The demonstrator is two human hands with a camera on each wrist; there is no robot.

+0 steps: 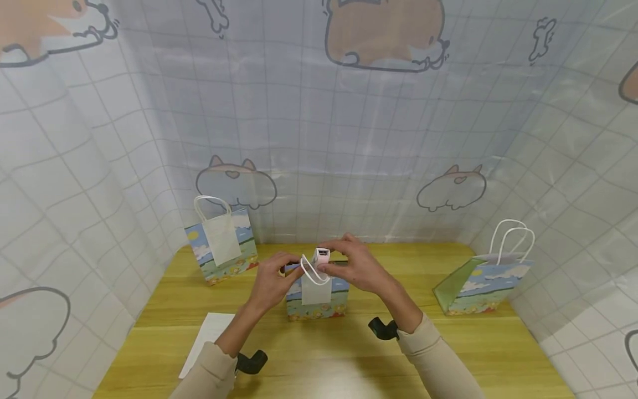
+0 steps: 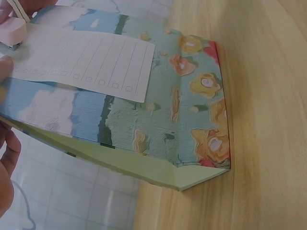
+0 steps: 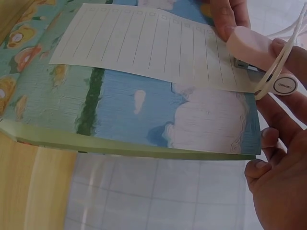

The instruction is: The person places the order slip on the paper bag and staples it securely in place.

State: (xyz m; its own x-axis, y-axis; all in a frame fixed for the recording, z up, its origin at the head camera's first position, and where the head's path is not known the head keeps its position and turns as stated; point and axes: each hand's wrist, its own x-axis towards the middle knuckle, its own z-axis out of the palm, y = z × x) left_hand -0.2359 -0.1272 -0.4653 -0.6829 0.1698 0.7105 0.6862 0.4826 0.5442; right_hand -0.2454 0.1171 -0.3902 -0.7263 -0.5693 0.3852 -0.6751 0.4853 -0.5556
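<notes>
A paper gift bag point(image 1: 294, 309) with a painted flower-meadow print stands on the table between both hands. A white checklist sheet point(image 3: 158, 45) lies flat against its front, up to the top edge. My right hand point(image 1: 363, 267) grips a pale pink stapler point(image 3: 254, 48), whose jaws are at the bag's top edge over the sheet. The white cord handle point(image 1: 311, 271) loops beside the stapler. My left hand point(image 1: 273, 280) pinches the bag's top edge near the sheet's upper end. Whether the stapler is pressed fully down cannot be seen.
At the back left stands a similar bag point(image 1: 244, 235) with a white sheet point(image 1: 221, 238) on its front. Another bag point(image 1: 490, 288) stands at the right, tilted. White paper point(image 1: 206, 335) lies beside my left forearm. A patterned curtain point(image 1: 359, 138) surrounds the wooden table point(image 1: 319, 360).
</notes>
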